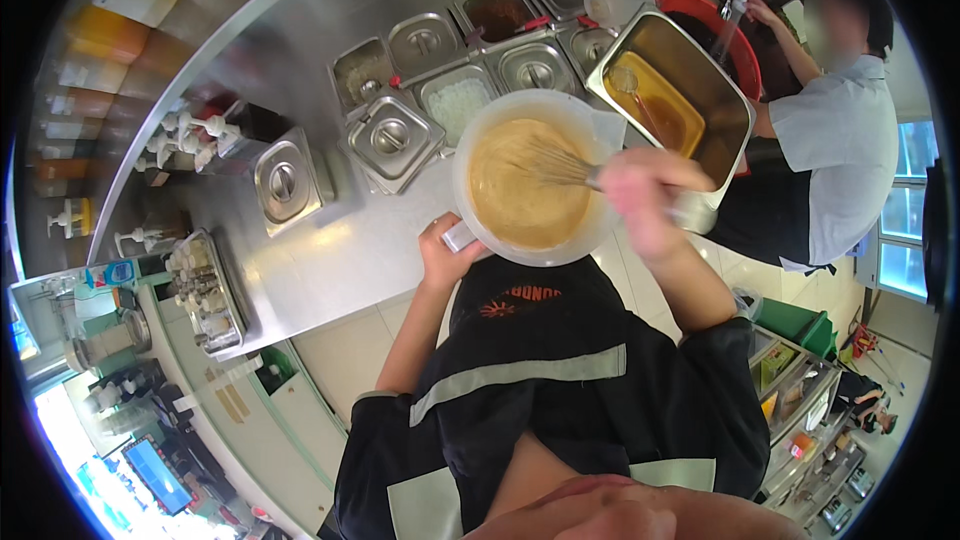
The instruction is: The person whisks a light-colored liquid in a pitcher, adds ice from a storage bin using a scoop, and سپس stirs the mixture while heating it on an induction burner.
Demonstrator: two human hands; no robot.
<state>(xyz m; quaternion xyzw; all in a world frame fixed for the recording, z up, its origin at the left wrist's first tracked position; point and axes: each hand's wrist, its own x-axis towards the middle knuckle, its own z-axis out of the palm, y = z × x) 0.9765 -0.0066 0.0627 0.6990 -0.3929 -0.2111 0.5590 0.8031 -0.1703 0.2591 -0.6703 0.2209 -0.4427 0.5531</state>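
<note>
My left hand [445, 253] grips the handle of a large translucent plastic pitcher [466, 187] at the counter's front edge. A smooth tan liquid [525, 199] fills part of the pitcher. My right hand [649, 191], blurred, is closed around the handle of a wire balloon whisk [559, 165], and the whisk's wires dip into the liquid. Just right of the pitcher stands a deep steel pan [720, 101], tilted in view, with amber liquid and a small mesh strainer [622, 80] inside.
Behind the pitcher are lidded steel pans [394, 136] and an uncovered pan of white pieces [459, 101]. Pump bottles [199, 131] line the left, near a tray of jars [202, 292]. A co-worker [832, 142] stands at right by a red tub [750, 52], one hand at a tap.
</note>
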